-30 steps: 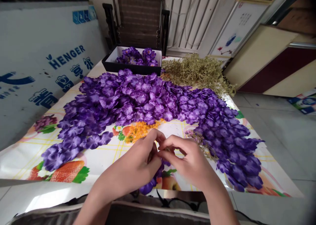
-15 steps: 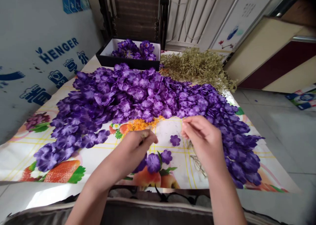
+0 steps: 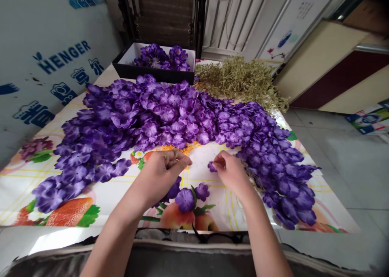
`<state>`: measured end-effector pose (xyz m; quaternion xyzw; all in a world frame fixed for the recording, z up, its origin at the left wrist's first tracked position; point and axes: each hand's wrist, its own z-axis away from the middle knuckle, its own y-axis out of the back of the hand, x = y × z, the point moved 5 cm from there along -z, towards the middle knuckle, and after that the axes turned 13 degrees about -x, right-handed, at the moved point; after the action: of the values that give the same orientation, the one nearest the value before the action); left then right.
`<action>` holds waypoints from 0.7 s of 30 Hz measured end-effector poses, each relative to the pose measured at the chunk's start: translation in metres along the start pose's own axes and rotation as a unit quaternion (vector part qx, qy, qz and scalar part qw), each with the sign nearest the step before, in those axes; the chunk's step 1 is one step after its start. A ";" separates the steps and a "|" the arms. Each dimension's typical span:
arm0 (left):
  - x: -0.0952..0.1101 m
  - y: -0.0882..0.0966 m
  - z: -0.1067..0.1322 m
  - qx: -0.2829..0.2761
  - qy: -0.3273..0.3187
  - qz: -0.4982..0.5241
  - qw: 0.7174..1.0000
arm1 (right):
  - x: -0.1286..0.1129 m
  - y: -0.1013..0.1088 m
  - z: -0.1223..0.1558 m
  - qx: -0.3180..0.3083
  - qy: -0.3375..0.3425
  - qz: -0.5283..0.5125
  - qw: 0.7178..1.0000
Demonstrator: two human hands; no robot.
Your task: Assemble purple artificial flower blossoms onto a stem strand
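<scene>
A big heap of purple cloth flowers (image 3: 170, 119) covers the table with its fruit-print cloth (image 3: 115, 196). My left hand (image 3: 161, 173) is pinched on a thin pale green stem, and purple flowers (image 3: 185, 198) hang on that stem below the hand. My right hand (image 3: 231, 171) is closed, pinching a single purple flower (image 3: 211, 166) just off the cloth, a short gap right of my left hand. Small orange bits (image 3: 182, 148) lie at the heap's near edge behind my hands.
A black box (image 3: 146, 68) holding more purple flowers stands at the table's far end, with a pile of dry green stems (image 3: 240, 80) to its right. A printed board (image 3: 45, 66) leans on the left. A folding chair (image 3: 164, 13) stands behind. Tiled floor lies to the right.
My hands parted, leaving flowers strung on the stem in my left hand. My right hand went out toward the heap, then came back down and took hold of a loose purple flower.
</scene>
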<state>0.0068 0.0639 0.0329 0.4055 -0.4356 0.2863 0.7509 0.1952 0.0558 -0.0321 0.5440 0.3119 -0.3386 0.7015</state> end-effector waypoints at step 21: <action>-0.015 0.015 0.006 0.077 0.026 0.215 0.973 | -0.042 -0.032 0.006 -0.029 0.077 -0.045 0.996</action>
<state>-0.0145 0.0649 0.0266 0.3517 -0.4691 0.4841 0.6496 0.1455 0.0505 -0.0144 0.5330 0.3988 -0.3183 0.6750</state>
